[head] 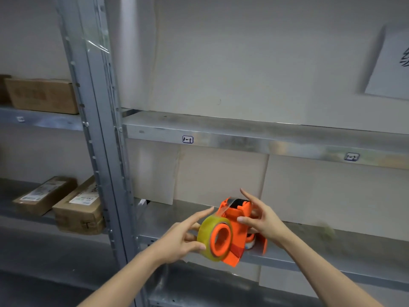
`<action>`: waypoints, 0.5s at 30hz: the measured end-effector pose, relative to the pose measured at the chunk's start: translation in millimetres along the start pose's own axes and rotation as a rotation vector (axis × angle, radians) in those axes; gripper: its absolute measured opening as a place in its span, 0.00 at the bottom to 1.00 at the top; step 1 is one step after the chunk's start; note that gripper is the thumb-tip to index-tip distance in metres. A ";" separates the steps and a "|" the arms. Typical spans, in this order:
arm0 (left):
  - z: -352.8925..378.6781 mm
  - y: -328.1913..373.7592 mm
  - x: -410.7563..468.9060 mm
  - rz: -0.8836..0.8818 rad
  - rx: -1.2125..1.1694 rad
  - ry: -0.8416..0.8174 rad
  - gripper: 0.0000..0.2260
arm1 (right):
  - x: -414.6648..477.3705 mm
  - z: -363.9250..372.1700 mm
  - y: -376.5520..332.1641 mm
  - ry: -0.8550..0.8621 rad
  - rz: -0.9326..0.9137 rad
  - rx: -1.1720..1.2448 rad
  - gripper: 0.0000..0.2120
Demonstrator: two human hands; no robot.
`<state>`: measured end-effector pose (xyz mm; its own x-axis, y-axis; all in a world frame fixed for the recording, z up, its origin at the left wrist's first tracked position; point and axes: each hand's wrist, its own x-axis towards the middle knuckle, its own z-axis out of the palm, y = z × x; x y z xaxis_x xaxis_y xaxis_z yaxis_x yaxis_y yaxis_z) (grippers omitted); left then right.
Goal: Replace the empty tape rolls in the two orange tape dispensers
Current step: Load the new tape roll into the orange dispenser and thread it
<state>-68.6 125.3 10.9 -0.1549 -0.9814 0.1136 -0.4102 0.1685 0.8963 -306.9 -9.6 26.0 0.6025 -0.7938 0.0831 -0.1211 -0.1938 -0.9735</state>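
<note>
An orange tape dispenser [239, 220] is held in the air in front of a metal shelf [309, 242]. A yellowish clear tape roll [207, 234] sits on its orange hub, and a strip of tape runs up to the cutter at the top. My left hand [181, 235] holds the roll, thumb under its rim and fingers behind it. My right hand [263, 220] grips the dispenser body with thumb in front and fingers behind, the index finger raised. Part of the dispenser's lower right side is hidden by my right hand.
Grey metal shelving fills the view, with an upright post [99, 140] at the left. Cardboard boxes [77, 209] lie on the lower left shelf and another box [42, 95] on the upper left. A labelled shelf [243, 138] runs above my hands.
</note>
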 end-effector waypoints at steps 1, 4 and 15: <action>-6.5 -7.2 4.1 -0.007 -0.014 -0.006 0.37 | 8.3 5.1 3.4 0.011 -0.003 -0.013 0.37; -26.5 -31.9 18.8 -0.056 -0.009 0.005 0.34 | 33.8 18.8 15.7 0.048 0.012 -0.028 0.38; -61.4 -122.7 62.9 -0.189 -0.130 0.038 0.30 | 118.2 56.8 65.0 0.185 0.173 -0.132 0.34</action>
<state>27.2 37.3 -65.5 -0.0517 -0.9975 -0.0481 -0.3092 -0.0298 0.9505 -198.7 -83.3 -39.6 0.4112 -0.9110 -0.0323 -0.3180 -0.1102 -0.9417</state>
